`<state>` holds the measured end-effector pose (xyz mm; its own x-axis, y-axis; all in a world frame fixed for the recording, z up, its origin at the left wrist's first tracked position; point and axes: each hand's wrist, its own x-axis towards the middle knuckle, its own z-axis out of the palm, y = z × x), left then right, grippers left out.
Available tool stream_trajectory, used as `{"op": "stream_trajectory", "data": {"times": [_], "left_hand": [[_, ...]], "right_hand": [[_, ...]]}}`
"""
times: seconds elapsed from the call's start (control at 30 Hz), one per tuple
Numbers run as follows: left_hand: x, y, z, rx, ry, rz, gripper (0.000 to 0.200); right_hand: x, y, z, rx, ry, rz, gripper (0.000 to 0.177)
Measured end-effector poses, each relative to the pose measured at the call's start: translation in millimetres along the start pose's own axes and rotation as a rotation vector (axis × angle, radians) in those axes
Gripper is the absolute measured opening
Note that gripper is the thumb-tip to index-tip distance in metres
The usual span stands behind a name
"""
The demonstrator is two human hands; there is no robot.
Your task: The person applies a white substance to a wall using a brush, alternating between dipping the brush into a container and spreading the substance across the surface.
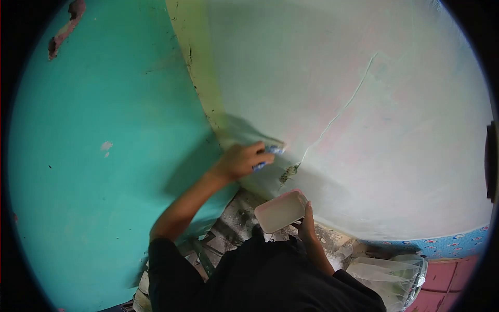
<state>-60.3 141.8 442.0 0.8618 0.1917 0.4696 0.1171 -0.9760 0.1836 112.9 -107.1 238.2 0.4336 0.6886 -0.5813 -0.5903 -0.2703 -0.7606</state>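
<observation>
My left hand is closed around a paintbrush with blue and white on its handle. It is blurred, and its tip is at or very near the pale wall. Below and to the right, my right hand grips the edge of a rectangular pinkish plastic tub. Something whitish covers the inside of the tub, which is tilted towards me. Between brush and tub, a rough broken patch shows in the wall. A thin white crack line runs up from it to the right.
A turquoise wall meets the pale wall at a chipped yellowish corner strip. Clear plastic sheeting covers something at lower right, near a pink panelled piece. The floor is stained and littered.
</observation>
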Motion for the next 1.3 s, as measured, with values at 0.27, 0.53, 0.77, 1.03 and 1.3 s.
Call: {"op": "stream_trajectory", "data": {"times": [0.27,0.53,0.77,1.03,1.3], "left_hand": [[106,54,-200,0.272,0.308,0.201,0.020],[108,22,-175,0.489,0.838,0.382,0.032],[16,-10,20,0.459,0.631,0.282,0.036],[-129,4,218,0.113,0.186,-0.062,0.036],[-88,-58,134,-0.291,-0.037,-0.206,0.025]], "right_hand": [[-19,-13,17,0.016,-0.078,-0.029,0.077],[-16,-6,14,0.053,-0.023,-0.030,0.075],[-15,12,-12,0.073,0.008,-0.093,0.070],[-7,12,-36,0.079,0.088,-0.128,0.073],[5,9,-27,0.063,0.043,-0.150,0.075]]}}
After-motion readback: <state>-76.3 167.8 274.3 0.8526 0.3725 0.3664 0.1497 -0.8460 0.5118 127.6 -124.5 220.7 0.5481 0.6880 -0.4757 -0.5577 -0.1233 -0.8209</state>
